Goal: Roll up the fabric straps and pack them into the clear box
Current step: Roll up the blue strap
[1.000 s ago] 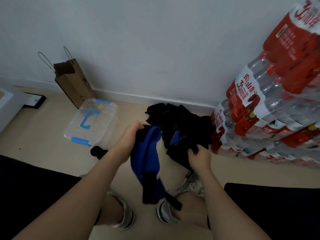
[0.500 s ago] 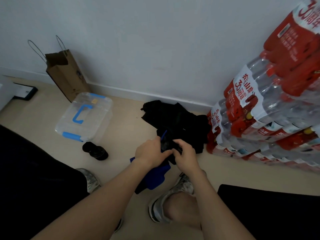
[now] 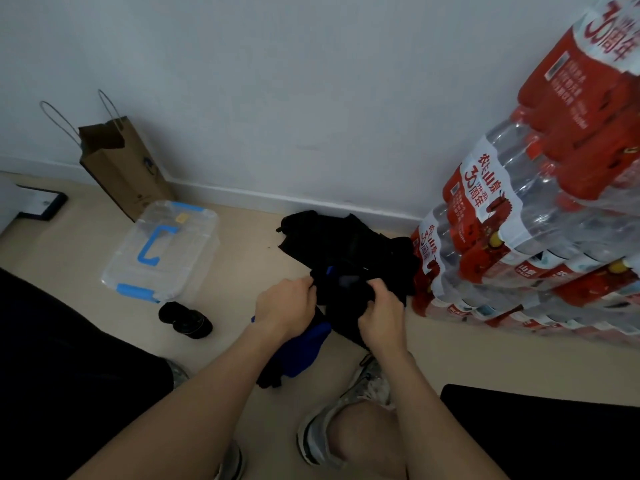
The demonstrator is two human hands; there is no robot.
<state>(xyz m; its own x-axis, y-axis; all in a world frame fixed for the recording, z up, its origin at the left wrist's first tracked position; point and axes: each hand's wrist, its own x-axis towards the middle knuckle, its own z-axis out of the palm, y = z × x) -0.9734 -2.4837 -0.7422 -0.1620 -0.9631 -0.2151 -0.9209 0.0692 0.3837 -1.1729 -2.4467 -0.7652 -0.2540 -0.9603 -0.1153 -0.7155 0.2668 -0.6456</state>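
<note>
A blue and black fabric strap point(image 3: 300, 348) hangs below my left hand point(image 3: 285, 308), which grips its upper end. My right hand point(image 3: 381, 318) grips the black part of the same strap close beside the left. Behind them a heap of black straps point(image 3: 346, 244) lies on the floor near the wall. The clear box point(image 3: 162, 249) with blue handle and latches stands to the left with its lid shut. A rolled black strap point(image 3: 185, 318) lies on the floor just in front of the box.
Stacked packs of water bottles point(image 3: 540, 216) with red labels fill the right side. A brown paper bag point(image 3: 121, 168) leans on the wall behind the box. A dark flat object point(image 3: 43, 206) lies at far left. My shoes point(image 3: 370, 382) and knees are below.
My left hand lowered the blue strap from chest height toward the floor and both hands came together on its black end. The view shifted slightly.
</note>
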